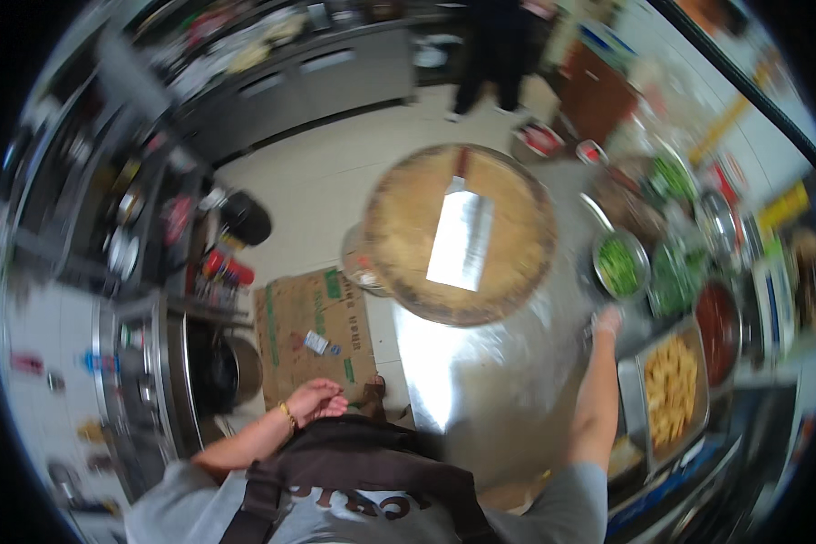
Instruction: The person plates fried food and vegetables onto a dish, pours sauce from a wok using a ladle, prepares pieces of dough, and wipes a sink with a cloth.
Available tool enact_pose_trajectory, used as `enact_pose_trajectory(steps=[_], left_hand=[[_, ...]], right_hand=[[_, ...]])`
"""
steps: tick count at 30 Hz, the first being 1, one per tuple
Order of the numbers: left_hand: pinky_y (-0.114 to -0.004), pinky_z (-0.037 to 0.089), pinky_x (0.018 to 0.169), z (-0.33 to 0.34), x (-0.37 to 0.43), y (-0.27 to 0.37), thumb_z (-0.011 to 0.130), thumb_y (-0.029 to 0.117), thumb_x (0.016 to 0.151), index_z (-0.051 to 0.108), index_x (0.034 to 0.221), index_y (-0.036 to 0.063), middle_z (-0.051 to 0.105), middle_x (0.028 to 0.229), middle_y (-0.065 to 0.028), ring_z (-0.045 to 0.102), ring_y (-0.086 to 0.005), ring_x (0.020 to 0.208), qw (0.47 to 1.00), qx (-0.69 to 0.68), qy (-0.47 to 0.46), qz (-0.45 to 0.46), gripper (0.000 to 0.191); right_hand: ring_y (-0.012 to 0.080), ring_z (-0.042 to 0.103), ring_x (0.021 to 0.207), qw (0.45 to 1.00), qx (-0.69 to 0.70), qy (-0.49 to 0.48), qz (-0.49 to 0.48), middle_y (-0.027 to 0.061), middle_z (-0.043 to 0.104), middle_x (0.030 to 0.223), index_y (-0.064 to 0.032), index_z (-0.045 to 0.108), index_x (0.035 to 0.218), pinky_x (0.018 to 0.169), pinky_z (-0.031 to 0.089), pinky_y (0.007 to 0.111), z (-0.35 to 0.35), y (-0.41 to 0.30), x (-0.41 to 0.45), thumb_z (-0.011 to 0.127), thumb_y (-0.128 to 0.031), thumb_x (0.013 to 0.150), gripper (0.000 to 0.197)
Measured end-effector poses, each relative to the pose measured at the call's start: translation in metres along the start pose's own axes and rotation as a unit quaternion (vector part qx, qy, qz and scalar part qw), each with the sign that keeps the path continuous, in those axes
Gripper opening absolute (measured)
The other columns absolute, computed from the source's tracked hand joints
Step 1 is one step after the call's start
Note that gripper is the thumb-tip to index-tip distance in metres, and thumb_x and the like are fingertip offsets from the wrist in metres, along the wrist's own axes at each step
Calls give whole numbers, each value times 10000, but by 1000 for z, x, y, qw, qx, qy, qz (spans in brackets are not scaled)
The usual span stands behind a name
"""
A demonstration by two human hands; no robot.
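Note:
My left hand (321,400) hangs in front of my apron, fingers loosely curled and nothing in it. A bracelet (287,416) circles that wrist. On the right, my right hand (606,322) reaches over the steel table (496,381), apparently in a thin clear glove. It is just below a metal ladle or small pan (617,266) of chopped greens. Blur hides whether its fingers hold anything. A wide cleaver (460,238) lies flat on a round wooden chopping block (398,204), its handle away from me.
A metal tray of fried-looking pieces (671,387) and a pot of red sauce (717,330) stand at right. Bagged greens (680,275) lie nearby. Flattened cardboard (285,326) covers the floor at left. Another person (493,54) stands beyond the block.

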State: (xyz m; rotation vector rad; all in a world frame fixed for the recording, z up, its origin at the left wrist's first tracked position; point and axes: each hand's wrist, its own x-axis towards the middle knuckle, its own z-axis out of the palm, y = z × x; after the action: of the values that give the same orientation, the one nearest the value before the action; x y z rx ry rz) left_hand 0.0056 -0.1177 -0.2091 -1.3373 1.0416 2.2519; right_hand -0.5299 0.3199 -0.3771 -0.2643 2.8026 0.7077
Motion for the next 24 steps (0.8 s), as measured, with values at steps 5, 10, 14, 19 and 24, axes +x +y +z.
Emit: enact_pose_trajectory(steps=[5, 10, 14, 19, 24], left_hand=[[-309, 537, 676, -14, -2, 4, 485, 133, 875, 488, 968, 40, 614, 857, -147, 628, -206, 735, 1000, -14, 14, 17, 132], [-285, 517, 566, -54, 2, 2, 500, 176, 853, 510, 889, 69, 612, 791, -126, 617, -193, 664, 993, -72, 14, 89, 114], [-297, 505, 557, -90, -3, -1, 504, 183, 839, 482, 904, 47, 588, 796, -130, 606, -208, 667, 984, -114, 29, 133, 152], [-299, 505, 658, -118, -30, 11, 509, 138, 836, 467, 955, 19, 573, 847, -125, 595, -198, 729, 980, -111, 57, 157, 173], [-246, 476, 611, -146, -51, -4, 503, 114, 840, 479, 928, 28, 563, 815, -69, 559, -128, 694, 948, -63, 118, 288, 126]], right_hand=[[246, 496, 1078, 993, 88, -55, -57, 111, 524, 1166, -51, 545, 1103, 915, 381, 344, -40, -8, -42, 535, -356, 796, 433], [185, 509, 448, 694, 709, -71, -99, 67, 496, 522, -67, 482, 561, 391, 386, 301, -74, -49, -108, 584, -188, 747, 244], [113, 457, 504, 529, 780, -252, -218, 30, 497, 632, -47, 519, 811, 429, 367, 247, -205, -121, -238, 582, -50, 774, 73], [148, 521, 716, 392, 845, -260, -254, 67, 542, 794, -47, 523, 940, 644, 450, 248, -297, -255, -302, 591, -53, 784, 170], [206, 504, 968, 501, 765, -243, -322, 129, 521, 1075, -44, 443, 1172, 805, 443, 326, -371, -383, -335, 573, -111, 811, 389]])
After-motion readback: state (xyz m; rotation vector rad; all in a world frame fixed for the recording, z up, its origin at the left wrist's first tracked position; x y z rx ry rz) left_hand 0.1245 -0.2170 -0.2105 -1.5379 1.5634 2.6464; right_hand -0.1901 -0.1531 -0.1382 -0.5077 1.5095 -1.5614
